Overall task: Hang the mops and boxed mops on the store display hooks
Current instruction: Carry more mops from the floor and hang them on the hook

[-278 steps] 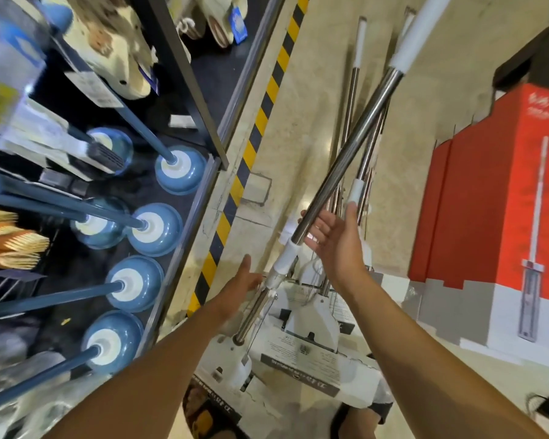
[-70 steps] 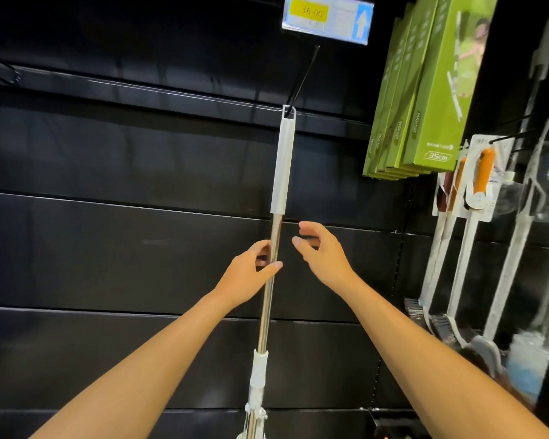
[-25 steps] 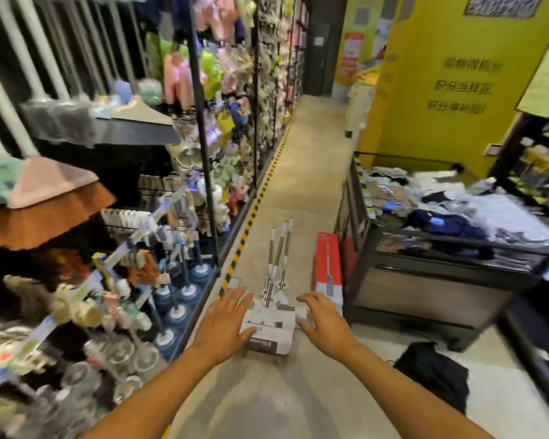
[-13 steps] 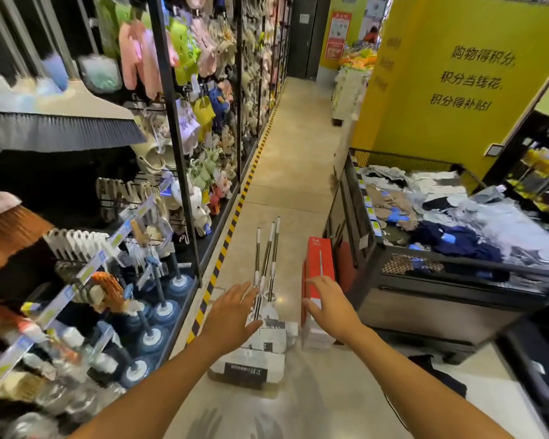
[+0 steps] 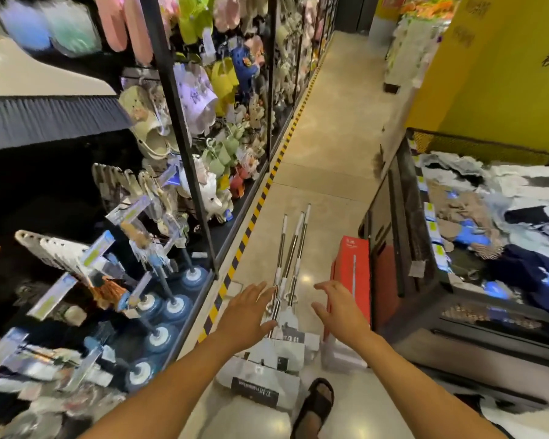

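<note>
Blue plungers standing lower left on the shelf. Left hand hovering spread, gripping nothing, beside the mops lying on the centre floor. Right hand also spread and unladen, overlapping the red boxed mops just right.

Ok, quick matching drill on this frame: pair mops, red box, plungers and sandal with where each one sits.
Things:
1. mops
2. red box
3. plungers
4. sandal

Places:
A. bottom shelf on the left
B. standing on the floor beside the right hand
C. lying on the floor between both hands
D. on the foot at the bottom edge

Pairs: 1-C, 2-B, 3-A, 4-D. The left hand and right hand are open, holding nothing.
</note>
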A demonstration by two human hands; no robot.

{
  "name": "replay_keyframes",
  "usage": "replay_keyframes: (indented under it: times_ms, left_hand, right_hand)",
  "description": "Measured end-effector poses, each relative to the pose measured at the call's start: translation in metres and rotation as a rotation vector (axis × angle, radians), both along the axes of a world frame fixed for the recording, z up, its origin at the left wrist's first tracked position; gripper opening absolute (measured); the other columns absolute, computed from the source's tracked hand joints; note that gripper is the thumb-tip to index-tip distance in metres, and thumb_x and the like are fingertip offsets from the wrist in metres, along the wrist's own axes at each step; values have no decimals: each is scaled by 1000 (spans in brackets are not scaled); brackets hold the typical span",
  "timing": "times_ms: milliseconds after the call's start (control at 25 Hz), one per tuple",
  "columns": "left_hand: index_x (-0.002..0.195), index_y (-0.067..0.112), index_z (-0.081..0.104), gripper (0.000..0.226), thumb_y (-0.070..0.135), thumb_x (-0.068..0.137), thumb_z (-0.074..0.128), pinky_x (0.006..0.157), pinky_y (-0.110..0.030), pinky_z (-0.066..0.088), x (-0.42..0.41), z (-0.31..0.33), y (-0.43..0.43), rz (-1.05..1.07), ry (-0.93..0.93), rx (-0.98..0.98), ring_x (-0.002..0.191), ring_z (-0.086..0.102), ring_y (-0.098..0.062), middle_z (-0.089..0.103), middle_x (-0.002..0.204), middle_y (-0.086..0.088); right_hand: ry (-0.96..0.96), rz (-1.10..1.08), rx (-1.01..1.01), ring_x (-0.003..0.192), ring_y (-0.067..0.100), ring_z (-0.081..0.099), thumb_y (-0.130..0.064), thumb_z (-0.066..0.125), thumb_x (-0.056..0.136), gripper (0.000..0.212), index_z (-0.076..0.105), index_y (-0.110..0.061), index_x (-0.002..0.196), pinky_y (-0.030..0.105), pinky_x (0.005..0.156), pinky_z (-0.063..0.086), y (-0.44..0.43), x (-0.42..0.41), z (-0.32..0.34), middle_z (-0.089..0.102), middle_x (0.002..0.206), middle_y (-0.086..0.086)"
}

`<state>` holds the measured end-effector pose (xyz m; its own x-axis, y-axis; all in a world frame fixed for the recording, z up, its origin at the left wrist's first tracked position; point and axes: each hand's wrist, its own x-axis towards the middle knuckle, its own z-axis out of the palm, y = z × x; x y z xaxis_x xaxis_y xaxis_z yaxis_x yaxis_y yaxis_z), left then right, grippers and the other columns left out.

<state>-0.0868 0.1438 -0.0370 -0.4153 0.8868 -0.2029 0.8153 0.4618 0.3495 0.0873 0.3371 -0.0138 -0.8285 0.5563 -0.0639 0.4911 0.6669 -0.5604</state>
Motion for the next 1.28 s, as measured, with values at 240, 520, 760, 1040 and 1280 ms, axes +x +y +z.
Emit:
replay_keyframes:
  times_ms: [240,520,760,1040,1280]
  left_hand:
    - [162,22,32,92,82,94,18,123,-44,31,-59,-71,99,145,-150,-37,157,30,-27,32,169,-5]
    - [153,16,47,56,48,108,45,123,-37,32,-107,-218,164,509,-591,-146,148,43,-26,47,160,-8]
    - [148,13,51,49,42,110,43,111,-29,36,-157,-386,185,598,-788,-267,141,51,-27,52,156,-12]
    - [156,12,39,64,38,102,63,112,-33,40,-189,-562,216,529,-861,-396,143,48,-29,47,159,-11]
    - [166,24,17,79,71,103,12,130,-51,14,-190,-628,267,785,-1248,-241,160,19,-30,18,174,-6]
  right_hand:
    - [-117,56,-130,132,26,50,-27,64,101,42,57,-14,140,36,111,40,124,-76,-70,55,141,8]
    - [-223,29,-259,129,31,54,-23,66,100,40,59,-12,138,32,107,40,184,-148,-201,57,138,11]
    - [-300,-54,-340,131,24,51,-27,64,101,40,58,-16,140,25,107,34,191,-180,-356,56,139,5]
    - [-355,-149,-397,130,19,52,-26,64,101,44,55,-18,143,22,105,35,183,-181,-520,54,141,1]
    - [-318,-276,-487,127,5,45,-27,61,104,55,38,-24,154,21,102,38,172,-169,-583,38,138,-16]
